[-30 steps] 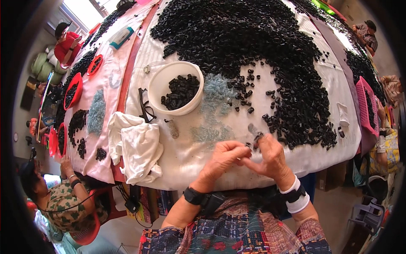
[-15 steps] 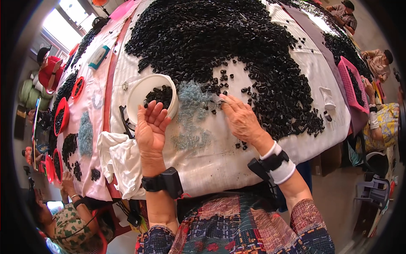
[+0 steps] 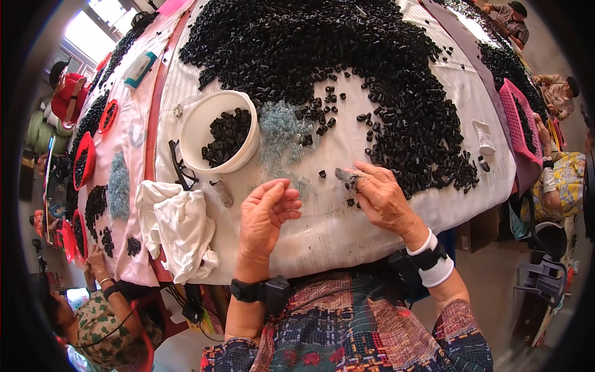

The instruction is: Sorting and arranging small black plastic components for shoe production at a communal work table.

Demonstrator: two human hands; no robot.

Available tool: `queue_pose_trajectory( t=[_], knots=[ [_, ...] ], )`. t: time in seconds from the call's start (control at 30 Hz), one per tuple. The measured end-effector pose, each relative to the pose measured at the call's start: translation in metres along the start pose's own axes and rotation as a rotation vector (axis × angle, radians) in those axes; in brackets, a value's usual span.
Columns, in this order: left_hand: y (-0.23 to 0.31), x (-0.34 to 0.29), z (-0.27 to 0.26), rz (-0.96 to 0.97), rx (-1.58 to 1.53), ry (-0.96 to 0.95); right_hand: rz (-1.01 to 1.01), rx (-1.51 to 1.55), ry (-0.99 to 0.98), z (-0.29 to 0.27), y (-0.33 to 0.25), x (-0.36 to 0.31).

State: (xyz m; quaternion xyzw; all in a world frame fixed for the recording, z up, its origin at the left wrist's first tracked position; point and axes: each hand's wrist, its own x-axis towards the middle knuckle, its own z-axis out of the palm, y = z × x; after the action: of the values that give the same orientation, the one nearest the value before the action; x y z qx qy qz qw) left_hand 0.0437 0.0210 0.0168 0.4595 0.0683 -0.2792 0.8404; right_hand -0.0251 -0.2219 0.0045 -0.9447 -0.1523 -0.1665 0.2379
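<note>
My left hand [image 3: 268, 217] hovers above the near part of the cloth, fingers curled and thumb against the forefinger; whatever is in the pinch is hidden. My right hand [image 3: 385, 201] is closed, with a small greyish see-through thing [image 3: 347, 177] at its fingertips, its kind unclear. Between and beyond the hands lies a pile of tiny blue-grey clear pieces [image 3: 282, 133]. A white round tub [image 3: 189, 136] stands left of that pile, partly filled with small black cap-like parts [image 3: 228, 137]. A broad heap of the same black parts [image 3: 310, 43] covers the far cloth.
Crumpled white cloth [image 3: 180, 229] and black-framed glasses [image 3: 178, 162] lie left of my left hand. A pink basket [image 3: 517, 118] stands at the right. Red bowls [image 3: 87, 158] line the left table. Several people work around, one close at lower left.
My left hand has moved from the tub's edge right and toward me, its fingers curling. My right hand has drawn back toward me from the loose black parts.
</note>
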Motion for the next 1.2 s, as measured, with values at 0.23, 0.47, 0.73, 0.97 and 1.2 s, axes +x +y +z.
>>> queue_pose_trajectory(
  t=[0.23,0.47,0.73,0.97,1.2],
  knots=[
    [-0.02,-0.013,0.01,-0.206,0.082,-0.109,0.108,0.063,0.169,-0.007,0.002,-0.01],
    [-0.031,-0.011,0.01,-0.267,0.139,-0.11,0.105,0.02,0.217,-0.005,-0.002,-0.004],
    [-0.026,-0.008,0.009,-0.294,0.097,-0.091,0.076,0.006,0.196,-0.003,-0.008,-0.004],
    [-0.03,-0.01,-0.003,-0.228,-0.063,-0.184,0.014,0.096,0.1,0.02,-0.031,0.017],
    [-0.029,-0.009,-0.002,-0.225,-0.022,-0.142,0.034,-0.083,0.092,0.051,-0.044,0.034]
  ],
)
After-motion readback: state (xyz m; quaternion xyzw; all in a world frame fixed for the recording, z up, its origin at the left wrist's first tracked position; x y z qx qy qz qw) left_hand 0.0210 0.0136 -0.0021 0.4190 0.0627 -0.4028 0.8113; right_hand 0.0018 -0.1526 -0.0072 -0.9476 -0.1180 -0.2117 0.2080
